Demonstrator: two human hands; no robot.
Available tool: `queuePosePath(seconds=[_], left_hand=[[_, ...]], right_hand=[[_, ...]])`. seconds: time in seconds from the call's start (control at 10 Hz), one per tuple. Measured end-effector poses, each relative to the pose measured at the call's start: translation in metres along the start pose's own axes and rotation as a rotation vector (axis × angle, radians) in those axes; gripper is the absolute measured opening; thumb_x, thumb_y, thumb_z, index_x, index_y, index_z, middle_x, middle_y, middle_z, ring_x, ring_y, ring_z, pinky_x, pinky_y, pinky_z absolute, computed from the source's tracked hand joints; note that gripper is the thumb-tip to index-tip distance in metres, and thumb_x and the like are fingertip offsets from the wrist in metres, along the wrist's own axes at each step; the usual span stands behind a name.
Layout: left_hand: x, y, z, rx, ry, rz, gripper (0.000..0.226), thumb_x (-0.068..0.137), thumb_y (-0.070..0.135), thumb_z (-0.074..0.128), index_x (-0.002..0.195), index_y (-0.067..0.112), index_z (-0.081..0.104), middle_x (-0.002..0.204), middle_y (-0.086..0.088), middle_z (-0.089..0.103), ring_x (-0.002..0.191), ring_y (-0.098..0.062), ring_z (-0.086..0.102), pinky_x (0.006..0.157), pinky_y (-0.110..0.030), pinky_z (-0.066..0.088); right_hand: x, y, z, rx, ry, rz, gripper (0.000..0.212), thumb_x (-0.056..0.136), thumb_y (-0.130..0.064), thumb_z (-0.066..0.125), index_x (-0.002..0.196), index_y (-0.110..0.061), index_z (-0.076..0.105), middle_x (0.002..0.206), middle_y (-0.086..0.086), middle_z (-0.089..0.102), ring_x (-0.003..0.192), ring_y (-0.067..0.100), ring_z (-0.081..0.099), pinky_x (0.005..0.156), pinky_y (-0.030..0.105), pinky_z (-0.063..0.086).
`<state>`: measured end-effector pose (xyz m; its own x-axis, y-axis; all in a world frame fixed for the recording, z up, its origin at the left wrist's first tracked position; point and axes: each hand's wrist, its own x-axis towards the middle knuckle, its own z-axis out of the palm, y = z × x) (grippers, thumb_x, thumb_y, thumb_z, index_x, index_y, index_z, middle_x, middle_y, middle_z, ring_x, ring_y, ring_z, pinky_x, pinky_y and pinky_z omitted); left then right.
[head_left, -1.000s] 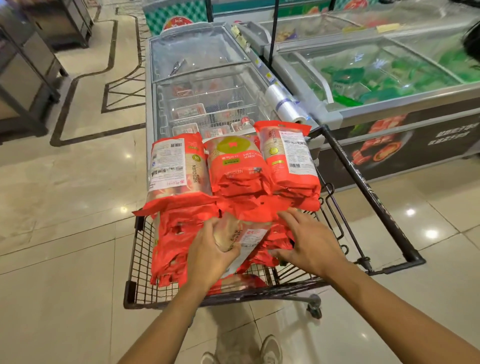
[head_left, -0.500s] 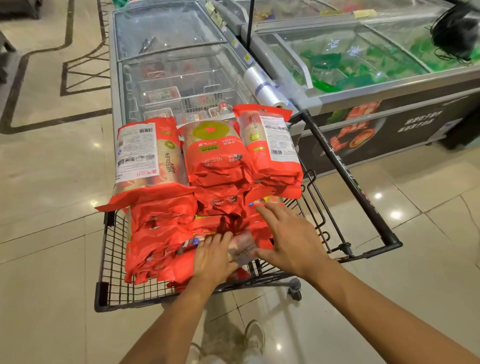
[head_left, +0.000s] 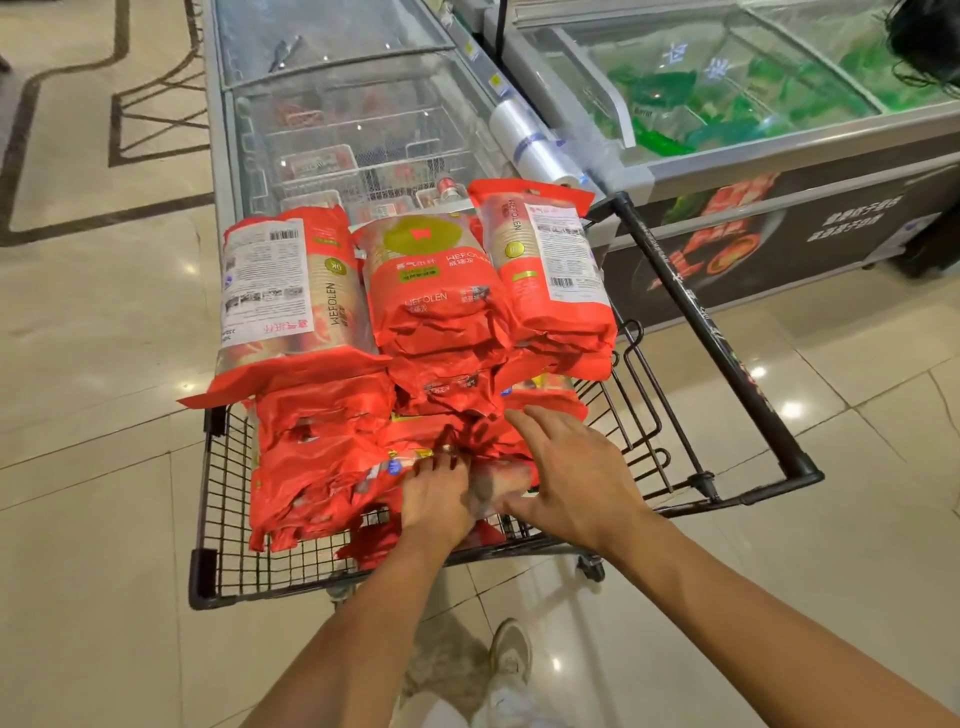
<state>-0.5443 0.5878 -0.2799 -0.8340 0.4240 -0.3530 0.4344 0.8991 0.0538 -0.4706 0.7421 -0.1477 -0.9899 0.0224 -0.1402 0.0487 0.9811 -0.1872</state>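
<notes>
Two hands are down at the near end of a wire shopping cart (head_left: 228, 499) that's stacked high with red WEFOLEN packets (head_left: 322, 447). The left hand (head_left: 436, 499) lies flat on the pile, fingers pretty much straight and pressing on a packet with a pale see-through patch (head_left: 492, 482). That packet sits low in the stack, right against the cart's near wall and wedged between the two hands. The right hand (head_left: 566, 478) is just beside it, fingers spread and relaxed. Its fingertips rest on the red wrappers and the thumb touches the pale packet's edge. Neither hand is curled round anything as far as I can see, though that bit is kinda blurry.

On top of the heap, three packets lie side by side at the far end, the left one (head_left: 291, 296) and the right one (head_left: 545, 265) label side up, the middle one (head_left: 431, 275) showing a green circle. The black cart handle (head_left: 711, 338) sticks out to the right. The cart is parked right up against a glass-topped chest freezer (head_left: 337, 104), with a second freezer (head_left: 727, 104) full of green bags next to it and a roll of plastic bags (head_left: 530, 140) between them. A light sneaker (head_left: 511, 654) shows on the tiled floor.
</notes>
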Motion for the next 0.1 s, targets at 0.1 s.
queuePosePath(seconds=[0.1], left_hand=[[-0.008,0.0002,-0.0229,0.006,0.09,-0.017,0.058,0.095,0.052,0.055,0.143,0.02,0.046,0.146,-0.006,0.051,0.135,-0.029,0.047,0.105,-0.043,0.04]], right_hand=[[0.0059,-0.007,-0.0105,-0.023,-0.016,0.0,0.102,0.074,-0.078,0.061,0.156,-0.028,0.028,0.16,0.001,0.038,0.145,0.024,0.037,0.113,0.043,0.04]])
